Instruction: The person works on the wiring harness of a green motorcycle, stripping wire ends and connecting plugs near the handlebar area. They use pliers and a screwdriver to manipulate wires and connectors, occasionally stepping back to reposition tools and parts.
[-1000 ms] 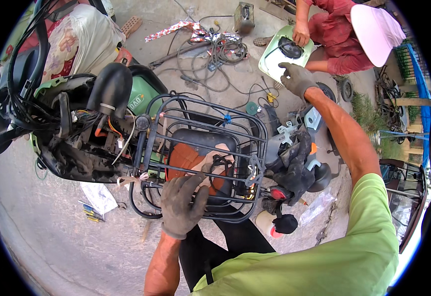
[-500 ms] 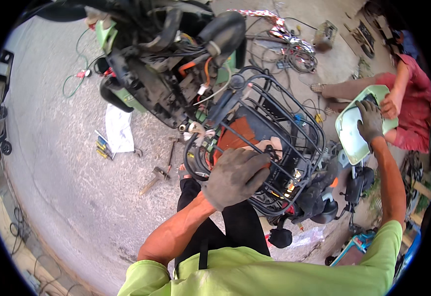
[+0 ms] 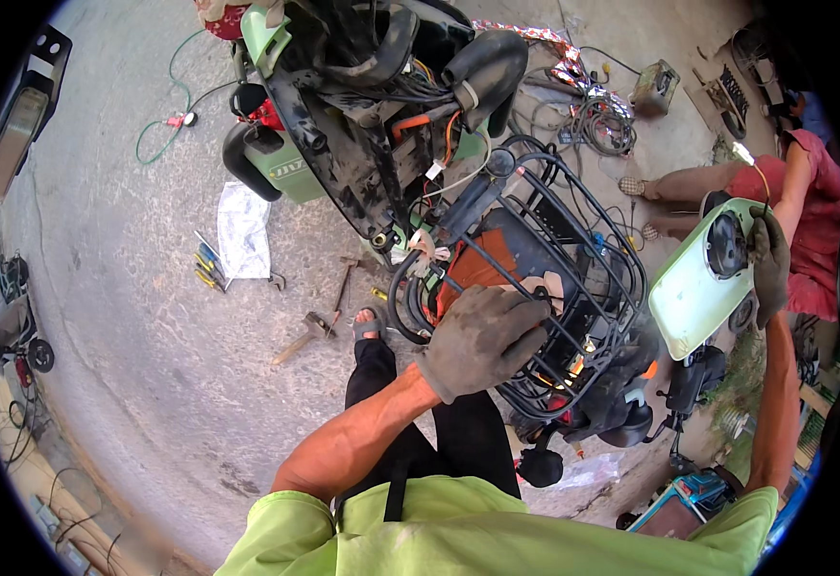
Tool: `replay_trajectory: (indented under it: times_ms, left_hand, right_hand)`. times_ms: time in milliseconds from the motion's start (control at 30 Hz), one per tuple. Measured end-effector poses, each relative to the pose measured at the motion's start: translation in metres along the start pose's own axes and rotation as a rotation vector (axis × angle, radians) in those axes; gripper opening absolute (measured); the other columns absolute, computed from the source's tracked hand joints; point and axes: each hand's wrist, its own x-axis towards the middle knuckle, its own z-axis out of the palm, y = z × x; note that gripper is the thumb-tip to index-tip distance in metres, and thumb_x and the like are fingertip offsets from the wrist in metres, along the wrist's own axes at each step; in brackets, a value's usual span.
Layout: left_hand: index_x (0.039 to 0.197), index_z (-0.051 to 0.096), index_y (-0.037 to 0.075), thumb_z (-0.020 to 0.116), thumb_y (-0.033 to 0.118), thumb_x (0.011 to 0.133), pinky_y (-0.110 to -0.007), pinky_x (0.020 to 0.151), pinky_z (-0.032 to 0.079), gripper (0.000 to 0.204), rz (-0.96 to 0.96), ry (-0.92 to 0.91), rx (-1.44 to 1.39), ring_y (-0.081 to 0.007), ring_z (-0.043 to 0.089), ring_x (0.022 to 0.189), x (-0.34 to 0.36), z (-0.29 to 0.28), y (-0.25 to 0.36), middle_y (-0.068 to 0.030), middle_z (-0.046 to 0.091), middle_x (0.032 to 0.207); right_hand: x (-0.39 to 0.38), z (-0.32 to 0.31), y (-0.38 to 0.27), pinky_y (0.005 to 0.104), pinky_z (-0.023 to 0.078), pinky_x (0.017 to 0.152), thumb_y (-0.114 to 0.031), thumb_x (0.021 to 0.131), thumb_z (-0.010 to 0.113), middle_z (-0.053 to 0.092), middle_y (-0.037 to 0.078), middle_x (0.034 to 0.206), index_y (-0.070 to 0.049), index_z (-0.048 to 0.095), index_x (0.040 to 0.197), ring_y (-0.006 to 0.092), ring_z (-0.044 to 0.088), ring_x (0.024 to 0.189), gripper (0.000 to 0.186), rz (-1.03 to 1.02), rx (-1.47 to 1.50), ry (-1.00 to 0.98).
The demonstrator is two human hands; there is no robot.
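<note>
My right hand point(image 3: 770, 259), in a grey work glove, grips the edge of a pale green plastic panel point(image 3: 687, 305) at the right. The panel is tilted and carries a round black part point(image 3: 727, 244); a thin wire with a white connector point(image 3: 743, 154) rises above it. My left hand point(image 3: 485, 341), also gloved, is curled over the near side of a black tubular metal basket point(image 3: 569, 326). What its fingers close on is hidden. Inside the basket lies a reddish-brown piece point(image 3: 485, 254). Beyond stands a partly stripped scooter point(image 3: 343, 144) with exposed wires.
A person in a red top point(image 3: 812, 259) sits at the right, behind the panel. On the ground at left lie a hammer point(image 3: 306, 336), several screwdrivers point(image 3: 208, 267) and a white sheet point(image 3: 244, 230). Coiled cables point(image 3: 600, 127) lie at the back right.
My right hand has moved its grip to the panel's edge, and the panel has turned to show the round black part. The person's hand no longer shows on it. My left hand stays curled.
</note>
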Motion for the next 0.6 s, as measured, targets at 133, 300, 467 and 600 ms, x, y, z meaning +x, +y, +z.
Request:
replay_trajectory:
  times_ms: [133,300,467,600]
  left_hand:
    - [0.108,0.072,0.009,0.078,0.018,0.081,-0.038,0.07,0.048,0.029,-0.031,-0.036,-0.023,-0.0264,0.064,0.078,-0.001,-0.004,-0.001,-0.0073,0.068,0.091]
    - [0.106,0.073,0.007,0.076,0.013,0.083,-0.038,0.076,0.051,0.025,-0.044,-0.013,-0.135,-0.0258,0.067,0.084,-0.005,-0.008,-0.004,-0.0072,0.072,0.097]
    - [0.11,0.07,0.0,0.071,0.009,0.087,-0.036,0.081,0.055,0.024,-0.23,0.003,-0.469,-0.0224,0.07,0.091,-0.006,-0.018,-0.004,-0.0112,0.073,0.101]
    - [0.111,0.069,-0.003,0.067,0.009,0.092,-0.033,0.08,0.055,0.022,-0.323,0.054,-0.574,-0.0195,0.07,0.093,-0.01,-0.02,0.001,-0.014,0.072,0.103]
  right_hand:
    - [-0.027,0.008,-0.07,0.0228,0.041,0.072,-0.021,0.107,0.048,0.055,-0.001,0.091,0.0,0.063,0.128,0.0076,0.047,0.079,0.033,-0.071,0.017,0.184]
    - [-0.062,0.008,-0.168,0.0222,0.036,0.066,-0.022,0.108,0.045,0.044,-0.004,0.075,0.003,0.061,0.129,0.0058,0.04,0.068,0.036,0.038,0.185,0.066]
    - [-0.098,0.052,-0.231,0.0222,0.031,0.053,-0.027,0.107,0.049,0.039,-0.006,0.059,0.003,0.062,0.123,0.0035,0.034,0.053,0.036,0.105,0.328,-0.147]
    - [-0.112,0.092,-0.265,0.0217,0.035,0.052,-0.031,0.104,0.053,0.048,-0.004,0.058,0.003,0.064,0.12,0.0035,0.042,0.051,0.04,0.242,0.315,-0.365]
